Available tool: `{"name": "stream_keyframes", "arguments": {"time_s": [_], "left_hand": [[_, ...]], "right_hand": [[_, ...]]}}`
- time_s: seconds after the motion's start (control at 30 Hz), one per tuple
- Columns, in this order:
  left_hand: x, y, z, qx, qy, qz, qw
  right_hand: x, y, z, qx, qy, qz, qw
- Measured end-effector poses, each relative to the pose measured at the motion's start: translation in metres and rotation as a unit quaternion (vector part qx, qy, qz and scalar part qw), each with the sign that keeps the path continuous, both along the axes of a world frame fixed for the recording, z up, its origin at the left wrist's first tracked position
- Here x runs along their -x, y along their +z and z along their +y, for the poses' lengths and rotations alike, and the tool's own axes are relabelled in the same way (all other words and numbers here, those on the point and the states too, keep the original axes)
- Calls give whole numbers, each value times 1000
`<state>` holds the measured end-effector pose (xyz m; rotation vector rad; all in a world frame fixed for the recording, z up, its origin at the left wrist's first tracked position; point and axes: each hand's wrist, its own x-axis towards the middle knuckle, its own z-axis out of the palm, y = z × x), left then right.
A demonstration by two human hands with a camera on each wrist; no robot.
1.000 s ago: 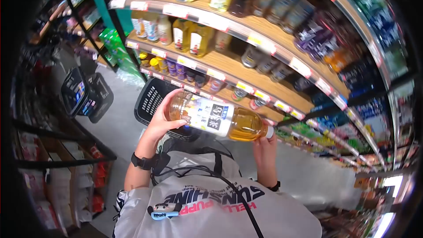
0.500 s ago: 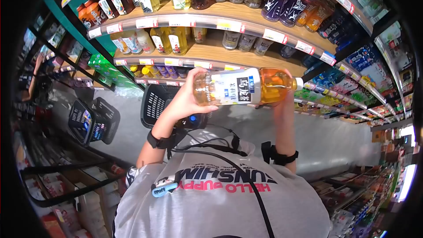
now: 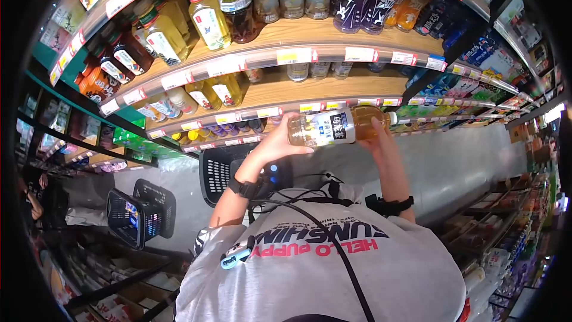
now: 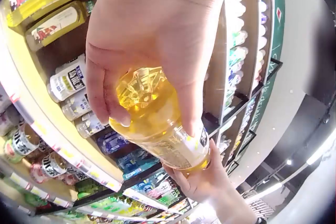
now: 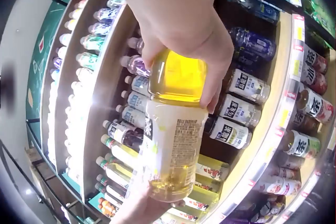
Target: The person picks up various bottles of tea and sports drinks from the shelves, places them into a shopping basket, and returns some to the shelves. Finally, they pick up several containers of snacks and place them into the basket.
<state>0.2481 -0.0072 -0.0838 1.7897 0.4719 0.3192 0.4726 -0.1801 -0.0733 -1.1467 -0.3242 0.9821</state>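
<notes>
A large bottle of amber drink (image 3: 322, 128) with a white label lies sideways between both hands in the head view. My left hand (image 3: 280, 142) grips its base end, thumb along the near side. Around the shoulder, by the white cap, curl the fingers of my right hand (image 3: 379, 138). From the left wrist, the ribbed base of the bottle (image 4: 152, 113) shows between thumb and fingers of my left hand (image 4: 152, 35). The right wrist view has my right hand (image 5: 184, 29) round the upper part of the bottle (image 5: 176, 129), its label's small print facing that camera.
Shelves of bottled drinks (image 3: 292, 33) curve across the front. A black basket (image 3: 215, 173) stands on the floor below the bottle, and another black basket (image 3: 126, 217) is farther left. Grey floor (image 3: 441, 161) stretches to the right. At the far left a person's arm (image 3: 34, 206) shows.
The bottle, still held in both hands, has moved right and turned to lie more level. Shelves and baskets have shifted in the head view, and more of the left shelf end shows.
</notes>
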Motion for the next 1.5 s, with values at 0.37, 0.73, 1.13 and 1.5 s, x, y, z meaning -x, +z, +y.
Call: {"name": "stream_keyframes", "arguments": {"time_s": [0.37, 0.73, 1.13, 1.5], "left_hand": [[-140, -60, 41, 9, -9, 45, 999], [-222, -49, 14, 3, 68, 45, 997], [-244, -43, 22, 126, 98, 14, 987], [-250, -38, 18, 201, 113, 22, 973]], "right_hand": [[-118, -36, 70, -102, 33, -394, 913], [-192, -45, 123, -62, 177, -596, 781], [-221, -56, 189, -67, 260, -520, 811], [-195, -48, 176, -87, 149, -474, 864]]}}
